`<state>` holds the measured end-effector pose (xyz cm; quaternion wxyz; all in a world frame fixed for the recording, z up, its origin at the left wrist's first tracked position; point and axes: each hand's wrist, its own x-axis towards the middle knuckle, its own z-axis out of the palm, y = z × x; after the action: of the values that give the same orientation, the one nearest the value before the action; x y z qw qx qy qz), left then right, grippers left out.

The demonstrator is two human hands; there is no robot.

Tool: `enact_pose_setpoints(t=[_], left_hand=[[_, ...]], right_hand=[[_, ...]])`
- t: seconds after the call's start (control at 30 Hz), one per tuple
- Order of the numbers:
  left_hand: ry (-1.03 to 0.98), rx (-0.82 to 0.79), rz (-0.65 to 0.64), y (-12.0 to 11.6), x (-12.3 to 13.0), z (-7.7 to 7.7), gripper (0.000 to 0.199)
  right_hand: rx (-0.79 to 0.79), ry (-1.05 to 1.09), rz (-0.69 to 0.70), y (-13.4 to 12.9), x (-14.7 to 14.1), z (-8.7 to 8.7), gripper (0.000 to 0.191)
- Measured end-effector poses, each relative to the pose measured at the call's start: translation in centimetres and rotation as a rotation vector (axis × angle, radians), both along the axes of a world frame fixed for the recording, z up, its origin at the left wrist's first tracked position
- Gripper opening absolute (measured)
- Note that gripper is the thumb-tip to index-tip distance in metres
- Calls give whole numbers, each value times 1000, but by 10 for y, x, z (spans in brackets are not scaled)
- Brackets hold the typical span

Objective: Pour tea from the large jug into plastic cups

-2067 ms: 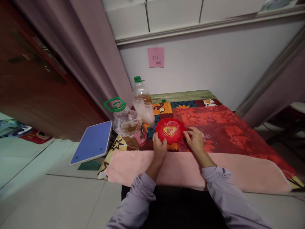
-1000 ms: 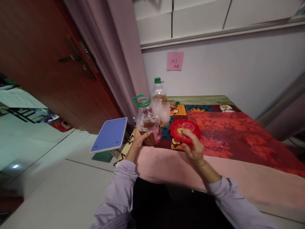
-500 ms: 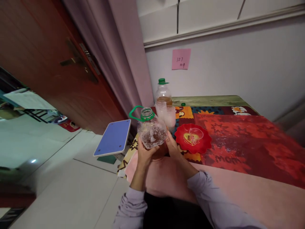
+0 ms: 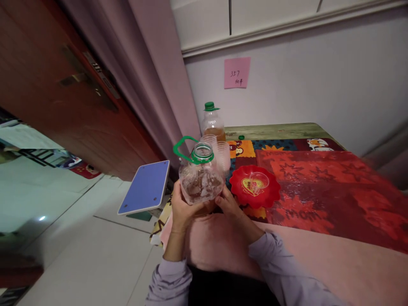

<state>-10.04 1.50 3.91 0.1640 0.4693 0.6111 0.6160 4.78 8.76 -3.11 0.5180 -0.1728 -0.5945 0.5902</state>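
A clear plastic jug with a green ring handle and an uncapped mouth stands upright between my hands. Foam or bubbles show inside it. My left hand wraps round its lower left side, and my right hand is closed on its lower right side. Just behind the jug are stacked clear plastic cups. Farther back stands a second jug with a green cap and amber liquid in it. To the right, a red scalloped plate holds a clear cup lying in it.
A small green cap lies near the table's back edge. Patterned and red cloths cover the table. A blue-topped stool stands at the left, near a brown door. A pink note is on the wall.
The jug has come slightly nearer and lower, with both hands still round it. The whole view has shifted a little, so the background sits farther left and slightly higher.
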Motion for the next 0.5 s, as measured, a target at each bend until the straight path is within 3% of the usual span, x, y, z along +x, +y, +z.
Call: enact_pose_setpoints(t=[0.17,0.27,0.37,0.5], left_hand=[[146,-141,-39,-22,-5,37,98],[219,-180,-36,-36,-3,53,95],[263,-210,-38,-48,-1,61,90],[280,-262,-31,-60,-1,64,87]], right_hand=[[-136,132,248,-16,-1,-3,116],[-166,146,364,-21,-3,-6,103],[-148,142,405,-22,-3,-4,95],[-147,144,458,-27,-1,2,102]])
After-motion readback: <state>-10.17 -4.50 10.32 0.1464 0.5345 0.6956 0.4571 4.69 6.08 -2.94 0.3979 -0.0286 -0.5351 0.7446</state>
